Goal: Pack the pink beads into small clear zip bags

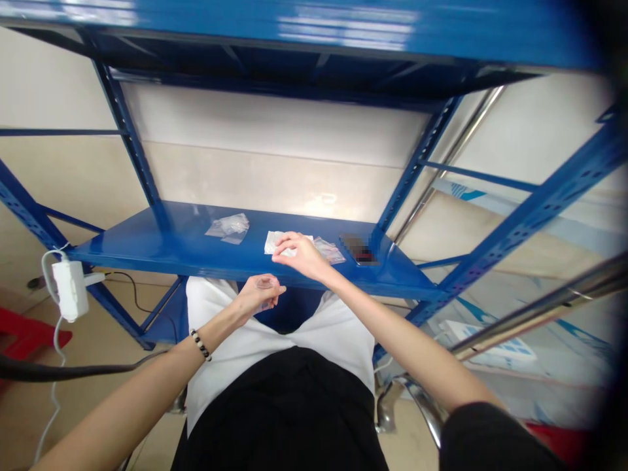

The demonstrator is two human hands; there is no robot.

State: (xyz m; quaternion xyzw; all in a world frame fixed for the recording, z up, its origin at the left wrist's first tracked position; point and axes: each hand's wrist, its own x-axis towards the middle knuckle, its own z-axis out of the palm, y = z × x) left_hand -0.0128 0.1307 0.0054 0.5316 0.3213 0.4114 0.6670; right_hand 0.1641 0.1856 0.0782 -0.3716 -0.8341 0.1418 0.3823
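My right hand [300, 254] reaches onto the blue shelf [147, 245] and rests its fingertips on a white packet [275, 241], fingers bent down onto it. My left hand [259, 292] hovers just below the shelf's front edge, palm up, fingers curled around a small clear plastic piece [265, 284]. A beaded bracelet [201, 345] sits on my left wrist. More clear plastic bags [228, 227] lie further left on the shelf, and a few [331, 250] lie right of my right hand.
A dark phone [358, 249] lies at the shelf's right end. Blue uprights and an upper shelf [314, 39] frame the space. A white power adapter [70, 288] with cable hangs at the left. A chrome rail [540, 307] runs at the right.
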